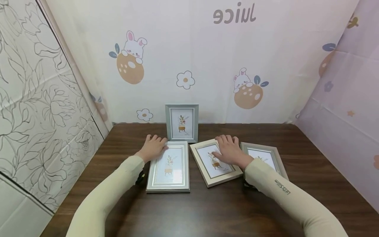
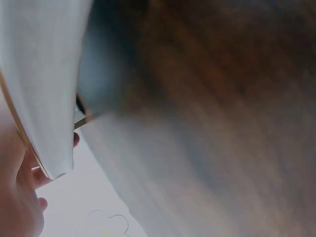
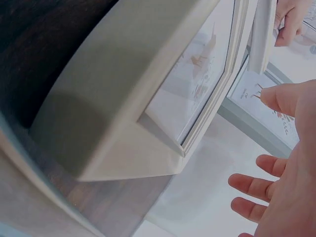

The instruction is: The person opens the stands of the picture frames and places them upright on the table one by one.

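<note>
My left hand (image 1: 153, 148) grips the upper left corner of a white picture frame (image 1: 185, 168) with a potted-plant print. In the left wrist view, fingers of that hand (image 2: 19, 197) lie against the end of the white frame (image 2: 47, 74). My right hand (image 1: 229, 149) hovers over a cream picture frame (image 1: 225, 177), which sits askew to the right of the white one. From the right wrist view, the right hand's fingers (image 3: 252, 183) are spread and hold nothing, apart from the cream frame (image 3: 128, 123).
A grey-green picture frame (image 1: 181, 140) stands upright behind the white one. Another greyish frame (image 1: 279, 158) is at the right, partly behind my right forearm. All are on a dark wooden table (image 1: 189, 214), backed by a printed curtain (image 1: 207, 49).
</note>
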`<state>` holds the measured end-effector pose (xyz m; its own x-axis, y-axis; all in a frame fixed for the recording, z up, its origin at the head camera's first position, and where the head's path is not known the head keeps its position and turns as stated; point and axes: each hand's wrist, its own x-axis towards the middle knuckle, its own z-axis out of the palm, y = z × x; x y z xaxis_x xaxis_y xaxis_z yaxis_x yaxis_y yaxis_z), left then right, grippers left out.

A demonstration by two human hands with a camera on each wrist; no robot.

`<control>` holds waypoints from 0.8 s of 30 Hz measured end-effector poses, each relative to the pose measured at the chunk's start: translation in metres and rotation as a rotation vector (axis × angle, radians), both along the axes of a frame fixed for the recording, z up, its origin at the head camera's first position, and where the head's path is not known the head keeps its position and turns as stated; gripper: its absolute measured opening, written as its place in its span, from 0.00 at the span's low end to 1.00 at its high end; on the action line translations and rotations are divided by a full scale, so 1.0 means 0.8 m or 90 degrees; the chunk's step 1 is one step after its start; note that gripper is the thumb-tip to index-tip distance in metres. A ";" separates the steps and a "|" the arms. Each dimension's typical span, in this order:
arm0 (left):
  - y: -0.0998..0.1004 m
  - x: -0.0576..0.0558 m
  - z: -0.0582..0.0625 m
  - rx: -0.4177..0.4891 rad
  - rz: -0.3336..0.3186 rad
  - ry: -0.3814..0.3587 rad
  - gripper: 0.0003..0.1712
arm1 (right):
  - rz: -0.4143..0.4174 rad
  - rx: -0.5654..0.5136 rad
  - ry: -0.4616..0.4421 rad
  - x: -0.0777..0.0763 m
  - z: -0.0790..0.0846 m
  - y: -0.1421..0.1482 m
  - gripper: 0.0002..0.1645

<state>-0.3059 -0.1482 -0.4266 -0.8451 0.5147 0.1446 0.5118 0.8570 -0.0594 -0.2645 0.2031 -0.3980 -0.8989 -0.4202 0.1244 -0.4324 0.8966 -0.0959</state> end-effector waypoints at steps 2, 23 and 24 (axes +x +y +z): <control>-0.001 0.001 0.006 0.016 -0.001 -0.005 0.21 | 0.000 -0.003 0.001 0.001 0.001 0.001 0.39; 0.010 0.013 0.046 0.139 0.001 0.089 0.11 | 0.007 -0.031 0.037 0.006 0.013 0.013 0.36; 0.011 0.013 0.049 0.137 -0.001 0.093 0.11 | 0.008 -0.031 0.038 0.006 0.014 0.013 0.36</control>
